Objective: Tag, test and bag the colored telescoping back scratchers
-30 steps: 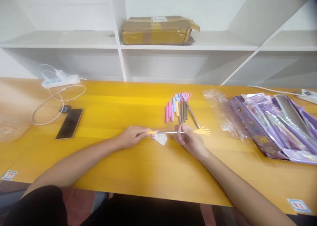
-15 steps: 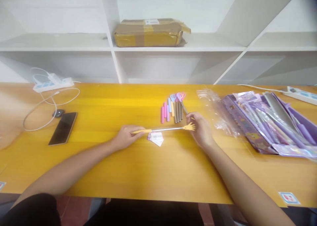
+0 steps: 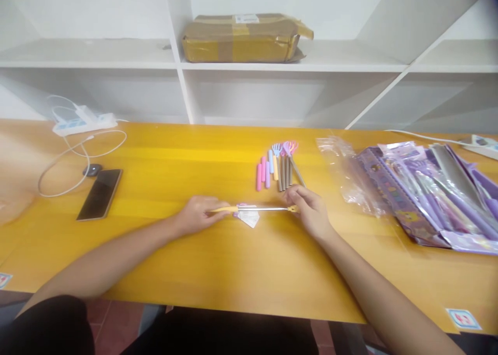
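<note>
Gripping a yellow-handled rod (image 3: 261, 209): both hands (image 3: 198, 213) (image 3: 312, 213), over white cards (image 3: 250, 219) with illegible print.

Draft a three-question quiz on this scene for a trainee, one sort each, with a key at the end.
1. Multiple choice: which part of the yellow-handled stick does the left hand hold?
A. its metal rod
B. its handle
C. the end opposite the handle

2. True or false: the taped cardboard box rests on a white shelf.

3. Fill in the blank: of the two hands, the one nearer the purple printed box is the ___ hand.

Key:
1. B
2. True
3. right hand
</note>
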A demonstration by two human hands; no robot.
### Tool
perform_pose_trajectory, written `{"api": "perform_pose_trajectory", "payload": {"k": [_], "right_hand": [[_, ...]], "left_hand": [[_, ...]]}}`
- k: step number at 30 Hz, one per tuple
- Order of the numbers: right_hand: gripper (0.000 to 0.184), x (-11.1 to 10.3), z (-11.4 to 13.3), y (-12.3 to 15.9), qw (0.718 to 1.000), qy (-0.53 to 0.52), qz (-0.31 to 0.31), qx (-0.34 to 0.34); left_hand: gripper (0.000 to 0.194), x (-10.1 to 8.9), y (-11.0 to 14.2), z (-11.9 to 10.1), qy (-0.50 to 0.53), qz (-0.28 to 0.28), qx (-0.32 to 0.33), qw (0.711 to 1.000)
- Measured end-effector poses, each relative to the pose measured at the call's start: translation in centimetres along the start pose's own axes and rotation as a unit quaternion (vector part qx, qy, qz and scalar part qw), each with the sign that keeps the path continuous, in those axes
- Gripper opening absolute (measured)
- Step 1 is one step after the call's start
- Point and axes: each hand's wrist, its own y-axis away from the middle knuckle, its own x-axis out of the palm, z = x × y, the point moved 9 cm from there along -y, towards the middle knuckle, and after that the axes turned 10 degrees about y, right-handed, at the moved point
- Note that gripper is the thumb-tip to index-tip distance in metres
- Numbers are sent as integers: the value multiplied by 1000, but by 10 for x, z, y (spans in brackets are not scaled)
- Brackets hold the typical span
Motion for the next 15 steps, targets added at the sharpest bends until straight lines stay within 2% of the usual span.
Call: {"api": "perform_pose_trajectory", "payload": {"k": [6, 9, 15], "right_hand": [[40, 15, 4, 10, 1000, 11, 16, -3], [42, 20, 9, 16, 999, 25, 17, -11], [41, 13, 29, 18, 996, 58, 10, -71]], "left_hand": [[39, 7, 4, 0, -26, 22, -15, 999], [39, 9, 6, -4, -27, 15, -1, 1000], [35, 7, 7, -13, -31, -3, 27, 999]]}}
